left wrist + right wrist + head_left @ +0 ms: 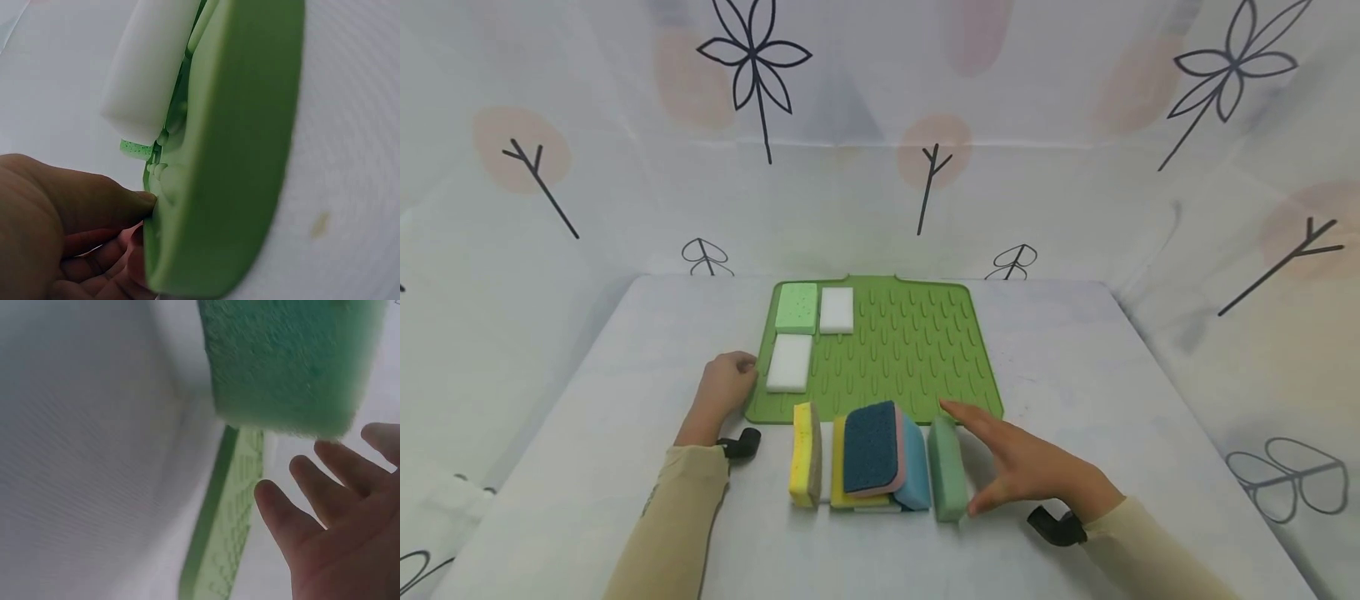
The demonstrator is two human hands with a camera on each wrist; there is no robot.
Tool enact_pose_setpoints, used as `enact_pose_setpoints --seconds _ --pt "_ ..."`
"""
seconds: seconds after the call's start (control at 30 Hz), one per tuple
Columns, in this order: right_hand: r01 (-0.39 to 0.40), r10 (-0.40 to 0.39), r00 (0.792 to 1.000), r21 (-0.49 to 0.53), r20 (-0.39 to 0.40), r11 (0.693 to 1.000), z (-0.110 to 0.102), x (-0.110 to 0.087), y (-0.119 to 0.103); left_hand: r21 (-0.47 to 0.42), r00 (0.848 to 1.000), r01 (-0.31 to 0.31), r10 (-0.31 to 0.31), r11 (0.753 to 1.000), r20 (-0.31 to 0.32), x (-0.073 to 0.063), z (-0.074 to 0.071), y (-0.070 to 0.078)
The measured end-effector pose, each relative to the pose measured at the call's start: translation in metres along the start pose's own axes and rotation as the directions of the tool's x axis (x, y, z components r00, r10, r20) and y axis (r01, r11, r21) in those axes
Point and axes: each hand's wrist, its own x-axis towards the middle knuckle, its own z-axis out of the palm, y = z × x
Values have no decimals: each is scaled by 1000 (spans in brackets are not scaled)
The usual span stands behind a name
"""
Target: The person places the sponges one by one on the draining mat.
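Observation:
My left hand [722, 387] pinches the left rim of a green ridged mat [910, 358]. In the left wrist view the thumb lies on the mat's edge [250, 137], with the fingers curled below it. My right hand [1033, 458] is spread beside an upright green sponge [947, 471], thumb and fingers apart and gripping nothing. The right wrist view has this green sponge [287, 369] just beyond the fingertips. On the mat's left part lie a light green sponge [797, 308] and two white sponges, one beside it [837, 311] and one below it [789, 364].
In front of the mat stands a yellow sponge [806, 454]. Between it and the green sponge is a cluster with a dark blue-and-pink sponge [871, 448] on top, a blue sponge [914, 462] and a yellow one [859, 502]. Patterned cloth walls [850, 192] enclose the white table [1052, 358].

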Motion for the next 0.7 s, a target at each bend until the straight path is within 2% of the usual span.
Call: enact_pose_setpoints --seconds 0.33,0.7 --pt "1 -1 1000 1 -20 1000 16 -5 1 0 1000 7 -7 1000 8 2 1 -2" --pt "83 -84 992 -10 -100 996 28 -2 6 -14 999 36 -36 999 12 1 2 -1"
